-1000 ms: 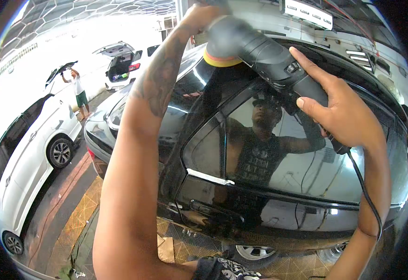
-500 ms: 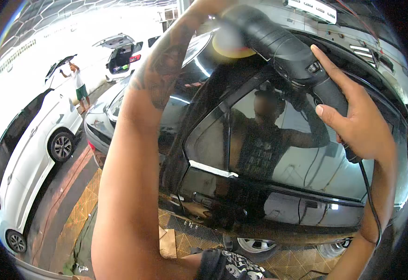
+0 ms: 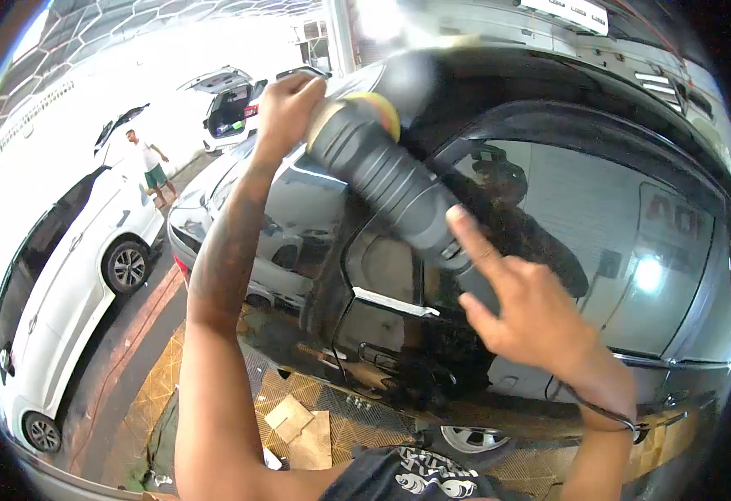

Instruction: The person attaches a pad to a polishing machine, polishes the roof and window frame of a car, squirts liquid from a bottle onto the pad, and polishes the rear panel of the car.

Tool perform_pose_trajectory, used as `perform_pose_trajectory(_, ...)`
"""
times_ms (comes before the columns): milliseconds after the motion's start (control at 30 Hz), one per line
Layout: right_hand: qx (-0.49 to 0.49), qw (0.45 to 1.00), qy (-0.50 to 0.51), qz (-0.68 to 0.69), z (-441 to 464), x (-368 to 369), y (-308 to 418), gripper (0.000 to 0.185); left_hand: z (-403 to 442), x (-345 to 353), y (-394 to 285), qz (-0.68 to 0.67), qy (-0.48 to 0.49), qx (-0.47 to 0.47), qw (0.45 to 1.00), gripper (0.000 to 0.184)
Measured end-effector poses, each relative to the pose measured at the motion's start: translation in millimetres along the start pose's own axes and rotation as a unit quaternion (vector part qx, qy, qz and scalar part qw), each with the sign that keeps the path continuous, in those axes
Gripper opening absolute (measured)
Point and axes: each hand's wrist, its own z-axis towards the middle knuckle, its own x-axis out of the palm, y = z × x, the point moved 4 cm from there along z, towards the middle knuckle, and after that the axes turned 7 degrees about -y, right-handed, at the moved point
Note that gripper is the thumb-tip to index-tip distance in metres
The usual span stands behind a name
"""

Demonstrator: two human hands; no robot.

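A black polishing machine (image 3: 390, 184) with a yellow-edged round pad (image 3: 374, 108) is tilted across the rear side of a glossy black car (image 3: 432, 351). My left hand (image 3: 294, 104) is closed round the front end of the machine by its head. The rear handle sits in my right hand (image 3: 524, 309), index finger stretched along the body and thumb on the near side. From the handle a cord runs down past my right wrist. The pad's face is turned up and away, and whether it touches the car cannot be made out. White tape (image 3: 395, 302) lines the lower window edge.
At the left stands a white car (image 3: 73, 267). Another person (image 3: 148, 163) is on foot beyond it, near a white car with its tailgate up (image 3: 230, 108). Cardboard pieces (image 3: 307, 434) lie on the patterned floor below.
The polisher and both my hands have moved down and left from the roof edge. The view has shifted a little. The distant person has lowered their arms.
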Motion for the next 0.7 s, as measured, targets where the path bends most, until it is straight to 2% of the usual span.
perform_pose_trajectory(133,0.018,1.0,0.013,-0.017,-7.0,26.0,1.5,0.089,-6.5,-5.8,21.6,-0.03,-0.018,-0.024,0.999,0.039)
perform_pose_trajectory(167,0.023,1.0,0.005,-0.012,-7.7,26.5,0.8,0.088,-1.2,-4.0,23.3,-0.014,0.002,-0.02,1.0,0.039)
perform_pose_trajectory(267,0.03,0.999,-0.023,-0.003,-12.9,17.0,-6.1,0.088,6.9,9.0,-20.4,-0.009,0.008,0.006,1.0,0.037)
perform_pose_trajectory(300,0.033,0.999,-0.041,0.0,-15.7,10.5,-9.3,0.089,13.6,17.5,-31.8,0.018,0.037,0.044,0.998,0.028)
perform_pose_trajectory(367,0.067,0.996,-0.053,0.019,-21.8,-9.5,-13.1,0.088,32.7,43.6,-50.3,-0.059,0.057,0.079,0.993,0.032)
perform_pose_trajectory(433,0.105,0.991,-0.068,0.054,-28.5,-29.7,-17.2,0.087,78.8,92.2,-39.9,-0.033,0.087,0.24,0.966,0.029)
perform_pose_trajectory(467,0.124,0.987,-0.077,0.071,-31.9,-40.0,-19.1,0.087,84.5,110.7,-54.0,-0.016,0.067,0.361,0.93,0.027)
perform_pose_trajectory(500,0.12,0.983,-0.117,0.075,-34.8,-50.5,-20.5,0.087,102.6,130.9,-60.1,-0.102,0.088,0.171,0.976,0.02)
perform_pose_trajectory(533,0.117,0.978,-0.156,0.078,-37.0,-61.0,-18.9,0.087,106.5,148.4,-74.3,-0.171,0.133,0.122,0.969,0.02)
perform_pose_trajectory(567,0.135,0.978,-0.152,0.056,-38.7,-65.8,-17.9,0.086,108.3,158.5,-86.0,-0.239,0.176,0.07,0.952,0.021)
perform_pose_trajectory(600,0.152,0.977,-0.147,0.035,-40.5,-70.6,-16.9,0.086,104.3,151.3,-104.1,-0.239,0.176,0.069,0.952,0.021)
perform_pose_trajectory(667,0.162,0.972,-0.157,0.072,-43.9,-70.1,-20.3,0.086,91.5,137.5,-127.4,-0.117,0.184,0.071,0.973,0.021)
perform_pose_trajectory(700,0.165,0.969,-0.161,0.084,-45.1,-68.8,-21.5,0.086,98.9,144.8,-113.0,-0.138,0.203,0.071,0.967,0.022)
